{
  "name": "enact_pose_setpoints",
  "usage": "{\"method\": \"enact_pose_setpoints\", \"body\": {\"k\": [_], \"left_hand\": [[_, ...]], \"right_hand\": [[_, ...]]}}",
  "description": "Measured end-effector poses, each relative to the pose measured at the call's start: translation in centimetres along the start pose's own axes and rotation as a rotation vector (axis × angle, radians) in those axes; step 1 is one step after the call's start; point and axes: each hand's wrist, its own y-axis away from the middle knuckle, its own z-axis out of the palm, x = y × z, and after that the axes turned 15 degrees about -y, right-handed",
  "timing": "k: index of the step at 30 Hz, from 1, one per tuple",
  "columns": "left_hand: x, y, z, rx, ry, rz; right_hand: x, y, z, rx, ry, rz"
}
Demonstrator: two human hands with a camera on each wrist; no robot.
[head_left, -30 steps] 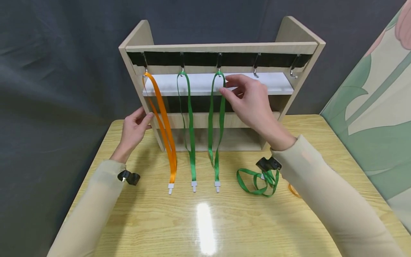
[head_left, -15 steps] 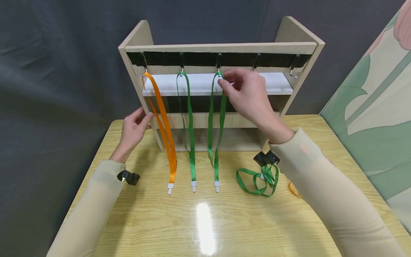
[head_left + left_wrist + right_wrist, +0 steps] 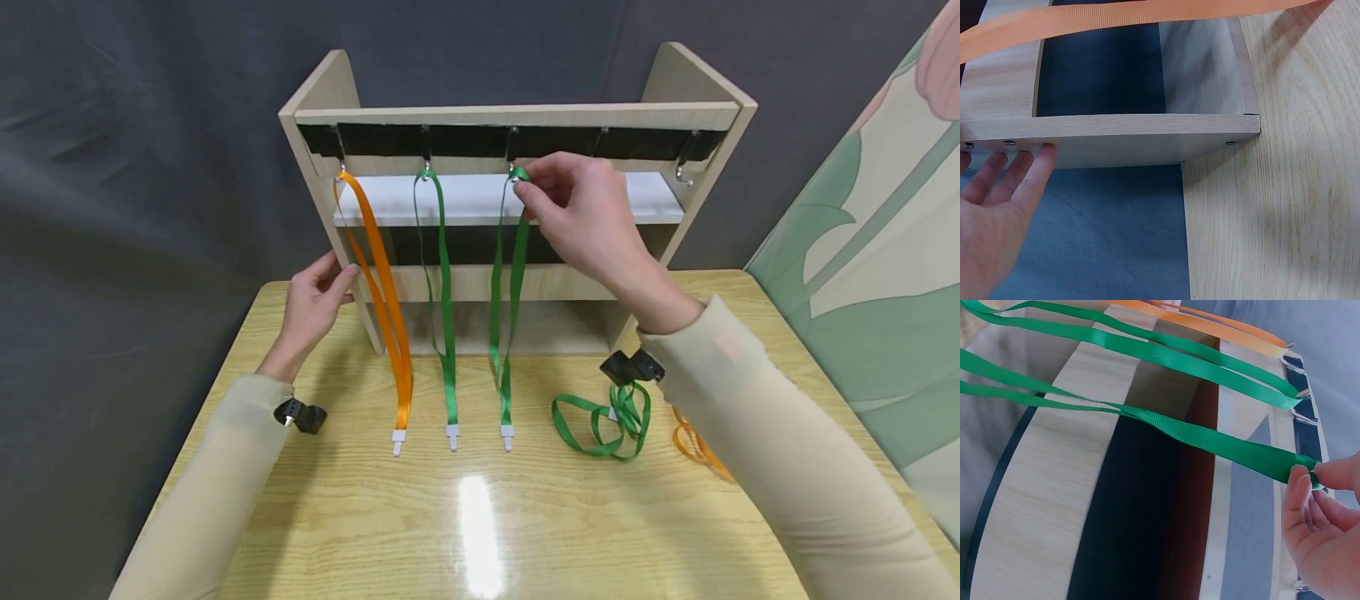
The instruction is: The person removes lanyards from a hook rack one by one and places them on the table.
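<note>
Your right hand (image 3: 588, 212) grasps the third green lanyard (image 3: 519, 254), pinching the top of its loop between thumb and fingertips at the third hook (image 3: 512, 143). Whether the band is fully seated there cannot be told, as your fingers partly cover the spot. Below your grip, its two strands drop in front of the rack (image 3: 480, 283) to a white clip (image 3: 507, 432).

Your left hand (image 3: 311, 304) is not clenched: its fingers are extended, with fingertips touching the outer face of the side panel (image 3: 1129, 150), near the hanging orange lanyard (image 3: 380, 279).

That orange lanyard hangs from the first hook (image 3: 340, 143), and the second green lanyard (image 3: 447, 308) from the second hook (image 3: 426, 142); both end in white clips at the bottom. The fourth hook (image 3: 602, 137) is partly hidden behind your right hand. The fifth hook (image 3: 683, 171) is bare, near the right end of the black strip (image 3: 555, 143).

On the tabletop (image 3: 360, 517), below your right hand, lies a loosely coiled green lanyard (image 3: 622, 396). Beside it is a coiled orange band (image 3: 705, 457), partly covered by your right sleeve (image 3: 795, 467).
</note>
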Motion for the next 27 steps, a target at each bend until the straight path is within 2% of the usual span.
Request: {"method": "enact_pose_setpoints", "body": {"k": [10,19,27], "left_hand": [[0.0,0.0,0.1,0.000,0.001,0.009],[0.1,-0.1,0.0,-0.007,0.008,0.005],[-0.1,-0.1,0.0,-0.004,0.011,0.010]], "right_hand": [[-1.0,0.4,-1.1,-0.034,0.008,-0.043],[-3.1,0.5,-2.5,-0.015,0.013,-0.134],[-4.5,-0.2,-3.6,0.015,-0.034,-0.144]]}}
